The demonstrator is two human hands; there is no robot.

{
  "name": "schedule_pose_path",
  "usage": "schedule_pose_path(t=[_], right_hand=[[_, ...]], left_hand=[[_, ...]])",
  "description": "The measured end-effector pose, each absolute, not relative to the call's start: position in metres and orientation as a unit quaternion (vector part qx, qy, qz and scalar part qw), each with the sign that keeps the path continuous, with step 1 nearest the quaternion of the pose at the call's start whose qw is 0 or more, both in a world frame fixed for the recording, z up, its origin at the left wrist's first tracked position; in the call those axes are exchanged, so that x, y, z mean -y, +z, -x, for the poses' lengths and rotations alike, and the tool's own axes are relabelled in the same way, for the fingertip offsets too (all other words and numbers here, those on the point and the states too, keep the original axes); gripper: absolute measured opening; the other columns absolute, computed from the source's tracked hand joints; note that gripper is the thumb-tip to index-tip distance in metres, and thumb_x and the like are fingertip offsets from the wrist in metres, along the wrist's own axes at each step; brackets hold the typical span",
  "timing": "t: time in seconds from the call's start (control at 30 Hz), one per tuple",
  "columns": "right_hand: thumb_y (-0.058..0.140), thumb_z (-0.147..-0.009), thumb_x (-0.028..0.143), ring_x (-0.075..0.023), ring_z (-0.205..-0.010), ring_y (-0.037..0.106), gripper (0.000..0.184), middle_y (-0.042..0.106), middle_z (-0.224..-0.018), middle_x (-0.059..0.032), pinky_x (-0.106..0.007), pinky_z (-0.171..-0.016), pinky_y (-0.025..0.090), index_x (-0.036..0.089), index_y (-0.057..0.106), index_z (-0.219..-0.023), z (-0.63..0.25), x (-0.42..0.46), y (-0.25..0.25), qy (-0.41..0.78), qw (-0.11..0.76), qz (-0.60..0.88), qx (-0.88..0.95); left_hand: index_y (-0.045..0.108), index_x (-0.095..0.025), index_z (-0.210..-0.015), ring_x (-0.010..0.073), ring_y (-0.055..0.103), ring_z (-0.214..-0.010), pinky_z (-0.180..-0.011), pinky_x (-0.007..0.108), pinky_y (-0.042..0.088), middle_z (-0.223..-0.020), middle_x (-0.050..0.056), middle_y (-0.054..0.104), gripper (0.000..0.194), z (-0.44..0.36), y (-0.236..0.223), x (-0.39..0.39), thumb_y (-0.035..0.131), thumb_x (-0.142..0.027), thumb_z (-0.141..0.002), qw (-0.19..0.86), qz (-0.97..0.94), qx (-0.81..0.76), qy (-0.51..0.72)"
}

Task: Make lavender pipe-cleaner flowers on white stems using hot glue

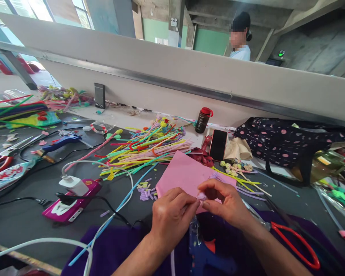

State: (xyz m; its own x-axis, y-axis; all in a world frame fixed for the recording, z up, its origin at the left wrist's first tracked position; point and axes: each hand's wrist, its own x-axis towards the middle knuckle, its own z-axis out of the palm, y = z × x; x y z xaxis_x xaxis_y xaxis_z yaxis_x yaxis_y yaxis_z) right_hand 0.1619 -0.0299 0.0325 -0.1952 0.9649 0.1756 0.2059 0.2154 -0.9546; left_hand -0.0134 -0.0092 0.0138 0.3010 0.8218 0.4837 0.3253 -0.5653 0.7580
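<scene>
Over the near edge of a pink sheet (179, 174), my right hand (228, 203) pinches a small lilac piece (201, 196) between thumb and forefinger. My left hand (172, 212) is closed, its fingertips pressed together against the left side of that piece; whatever else they grip is hidden. Below the hands, a blue glue gun (199, 245) rests on dark purple cloth (109, 249). Short cut lilac pipe cleaner pieces (146, 191) lie left of the sheet. Longer lilac pipe cleaners (250, 193) stick out on its right.
Red-handled scissors (296, 243) lie right of my forearm. A magenta power strip (71, 203) with cables is at left. Behind are a pipe cleaner heap (149, 147), phone (218, 145), bottle (203, 120) and patterned bag (281, 142). A person (240, 36) is beyond the partition (161, 65).
</scene>
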Motion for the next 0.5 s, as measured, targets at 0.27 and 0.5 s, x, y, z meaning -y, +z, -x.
schedule_pose_path(t=[0.27, 0.5], right_hand=[[0.063, -0.079, 0.033, -0.0098, -0.052, 0.057, 0.018, 0.064, -0.069, -0.0007, -0.018, -0.043, 0.038, 0.015, 0.061, -0.081, -0.158, 0.027, 0.023, 0.558, 0.430, 0.471, 0.530], [0.063, -0.077, 0.035, -0.0088, -0.050, 0.056, 0.023, 0.062, -0.071, -0.0013, -0.016, -0.038, 0.035, 0.013, 0.064, -0.083, -0.133, 0.035, 0.013, 0.621, 0.403, 0.449, 0.501]], left_hand=[[0.062, -0.014, -0.060, 0.0066, 0.046, -0.047, -0.047, 0.019, 0.032, -0.053, -0.002, 0.056, 0.018, 0.018, 0.016, 0.002, 0.069, -0.028, -0.068, 0.794, -0.372, -0.310, 0.367], [0.061, -0.014, -0.065, 0.0098, 0.053, -0.050, -0.045, 0.024, 0.043, -0.067, -0.002, 0.056, 0.013, 0.009, 0.014, 0.004, 0.067, -0.025, -0.071, 0.828, -0.310, -0.258, 0.391]])
